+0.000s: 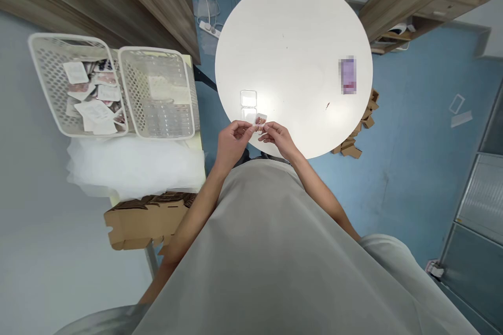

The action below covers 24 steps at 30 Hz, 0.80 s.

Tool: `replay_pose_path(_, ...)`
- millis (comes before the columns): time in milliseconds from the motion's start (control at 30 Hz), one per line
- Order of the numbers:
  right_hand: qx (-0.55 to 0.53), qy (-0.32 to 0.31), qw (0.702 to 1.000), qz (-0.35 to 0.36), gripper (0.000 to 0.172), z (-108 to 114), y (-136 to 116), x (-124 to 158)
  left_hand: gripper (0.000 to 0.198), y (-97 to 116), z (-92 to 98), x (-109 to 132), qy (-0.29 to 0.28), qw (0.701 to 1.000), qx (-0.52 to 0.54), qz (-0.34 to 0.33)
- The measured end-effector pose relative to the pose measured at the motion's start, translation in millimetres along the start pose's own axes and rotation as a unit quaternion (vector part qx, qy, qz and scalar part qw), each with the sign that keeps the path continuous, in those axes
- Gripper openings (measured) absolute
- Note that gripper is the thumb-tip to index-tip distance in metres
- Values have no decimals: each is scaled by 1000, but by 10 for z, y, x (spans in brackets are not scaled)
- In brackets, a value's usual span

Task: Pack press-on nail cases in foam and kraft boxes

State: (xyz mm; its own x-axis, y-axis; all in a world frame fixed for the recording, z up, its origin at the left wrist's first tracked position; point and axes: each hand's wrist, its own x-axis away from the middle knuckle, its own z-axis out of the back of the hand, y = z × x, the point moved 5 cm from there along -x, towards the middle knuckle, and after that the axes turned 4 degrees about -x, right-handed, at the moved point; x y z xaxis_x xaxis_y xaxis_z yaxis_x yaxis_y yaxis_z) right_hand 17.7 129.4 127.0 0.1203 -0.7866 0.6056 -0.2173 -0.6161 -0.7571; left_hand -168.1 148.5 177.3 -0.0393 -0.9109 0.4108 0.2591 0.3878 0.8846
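Observation:
A small white packet [261, 119] printed or filled with reddish-brown shapes is held up near the close edge of the round white table [291, 21]. My left hand [231, 145] pinches its left side between thumb and forefinger. On the other side my right hand [280, 139] grips it with thumb and fingertips. Just beyond the packet lies a clear plastic box [249, 98] with its two halves opened out; the nearer half is partly hidden by the packet and my left fingers. What exactly the packet contains is too small to make out.
To the left stand a white basket [44, 70] of similar packets and another basket [129, 84] of clear plastic boxes. White plastic bags [137, 165] and folded cardboard [145, 225] lie nearer. A blurred purple object [348, 75] rests on the table's right side. Cardboard pieces [349, 149] are below.

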Motion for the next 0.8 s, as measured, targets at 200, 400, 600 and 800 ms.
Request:
replay_pose_path(200,-5,17,997,-80,50,15,336,-258,34,-283,-145,-226,-25,998,22,55)
replay_pose_path(400,82,82,991,-70,38,166,579,-715,21,-1081,-134,-730,42,991,12,124)
replay_pose_path(600,224,113,965,-72,23,165,725,-1202,18,-1648,-250,-1105,50,979,-39,192)
replay_pose_path(800,307,136,936,-107,18,95,840,-1322,25,-1681,-121,-1192,72,981,-67,168)
